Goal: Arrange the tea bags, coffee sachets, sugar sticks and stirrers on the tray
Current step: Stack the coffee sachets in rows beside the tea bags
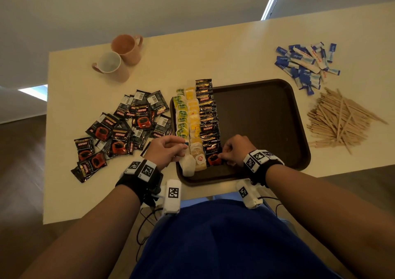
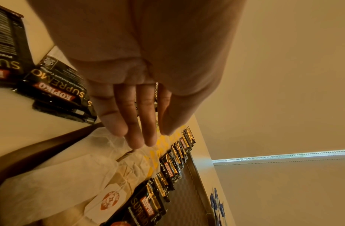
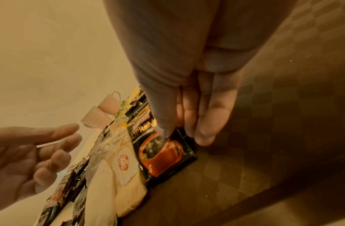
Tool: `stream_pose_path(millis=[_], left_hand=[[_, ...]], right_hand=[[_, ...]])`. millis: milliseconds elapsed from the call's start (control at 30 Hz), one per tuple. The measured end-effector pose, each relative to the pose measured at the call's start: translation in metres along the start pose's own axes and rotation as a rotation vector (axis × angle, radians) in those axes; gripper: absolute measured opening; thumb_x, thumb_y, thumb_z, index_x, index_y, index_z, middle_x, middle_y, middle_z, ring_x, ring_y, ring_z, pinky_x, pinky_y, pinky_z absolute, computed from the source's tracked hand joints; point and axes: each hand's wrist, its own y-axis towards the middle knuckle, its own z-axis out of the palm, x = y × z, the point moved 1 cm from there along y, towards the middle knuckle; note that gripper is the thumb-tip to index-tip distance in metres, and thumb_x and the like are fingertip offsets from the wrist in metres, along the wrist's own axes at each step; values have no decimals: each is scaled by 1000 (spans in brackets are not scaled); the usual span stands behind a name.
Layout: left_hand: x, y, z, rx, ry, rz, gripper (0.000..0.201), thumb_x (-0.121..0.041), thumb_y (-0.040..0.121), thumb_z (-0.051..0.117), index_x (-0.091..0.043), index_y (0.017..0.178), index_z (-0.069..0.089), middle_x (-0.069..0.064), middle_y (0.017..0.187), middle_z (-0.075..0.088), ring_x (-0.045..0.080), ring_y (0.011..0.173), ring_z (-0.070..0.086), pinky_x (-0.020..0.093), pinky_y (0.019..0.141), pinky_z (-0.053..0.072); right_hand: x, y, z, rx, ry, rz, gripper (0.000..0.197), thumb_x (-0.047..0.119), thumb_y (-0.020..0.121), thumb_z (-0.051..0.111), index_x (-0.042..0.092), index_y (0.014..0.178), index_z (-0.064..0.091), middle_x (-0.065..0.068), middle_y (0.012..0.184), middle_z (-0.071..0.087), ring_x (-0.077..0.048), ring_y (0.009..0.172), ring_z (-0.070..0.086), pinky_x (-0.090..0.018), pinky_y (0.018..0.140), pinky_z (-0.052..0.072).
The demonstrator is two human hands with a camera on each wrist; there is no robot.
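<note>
From the head view we record a dark brown, rounded-corner plastic tray (image 1: 267, 116) on a pale matte table (image 1: 213, 49); along its left side run overlapping rows of green and yellow tea bags (image 1: 188, 111) and glossy black foil coffee sachets (image 1: 208, 116). A loose heap of sachets (image 1: 119, 133) lies left of the tray, blue-and-white paper sugar sticks (image 1: 305, 64) and flat wooden stirrers (image 1: 339, 124) lie right of it, and two pink mugs (image 1: 119, 58) stand at the far left. Our left hand (image 1: 165, 150) hovers with relaxed, loosely spread fingers over soft white paper tea bags; our right hand (image 1: 235, 150) pinches the nearest sachet (image 1: 213, 154). From the left wrist, fingers (image 2: 136, 122) hang straight above a crinkled white tea bag (image 2: 71, 175), whether touching it we cannot tell. From the right wrist, thumb and fingertips (image 3: 204, 134) nip the right edge of the nearest sachet (image 3: 163, 154), which lies flat on the textured tray floor (image 3: 245, 168).
</note>
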Motion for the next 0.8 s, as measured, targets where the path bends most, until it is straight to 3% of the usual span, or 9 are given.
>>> stream_pose_path(millis=[200,367,467,533,600,700,800], left_hand=[[3,5,-22,-78,-4,-22,13,-3,90,68,-11,100,71,14,97,76,21,78,70,30,68,57],[8,10,-80,-336,5,-112,14,-3,89,69,-10,101,71,12,96,74,19,78,70,32,75,58],[12,8,-121,-527,217,-118,14,-10,88,72,-19,99,70,2,102,70,18,89,66,37,86,56],[13,9,-139,-585,406,-130,27,-21,85,78,-18,110,68,0,110,67,20,97,64,42,90,56],[13,15,-149,-573,536,-146,47,-30,79,84,-14,118,64,3,116,64,26,103,64,46,90,56],[12,29,-154,-479,702,-183,74,-39,69,90,-9,127,57,10,124,62,30,112,61,44,96,53],[10,41,-153,-418,806,-196,83,-44,64,91,-11,131,54,11,133,57,31,121,56,45,101,50]], right_hand=[[-1,-6,-16,-20,3,-41,18,33,88,72,16,81,71,0,69,71,-7,60,67,-24,63,57],[26,-8,-33,-128,-27,-126,28,38,92,66,15,77,69,1,70,68,-9,64,63,-19,56,46],[53,-3,-31,-143,-21,-186,33,37,92,66,12,71,67,-3,68,66,-10,61,58,-21,56,43],[72,3,-23,-125,-15,-216,36,37,91,67,9,69,66,-4,65,63,-10,58,56,-23,57,47],[94,7,-11,-89,-26,-256,36,35,91,68,9,67,64,-1,61,59,-9,55,54,-21,57,44],[122,12,10,-36,-58,-310,37,36,91,67,11,65,63,0,61,58,-10,55,52,-20,55,40],[144,14,27,-14,-121,-349,40,36,93,64,7,66,65,-3,62,58,-11,55,50,-21,54,41]])
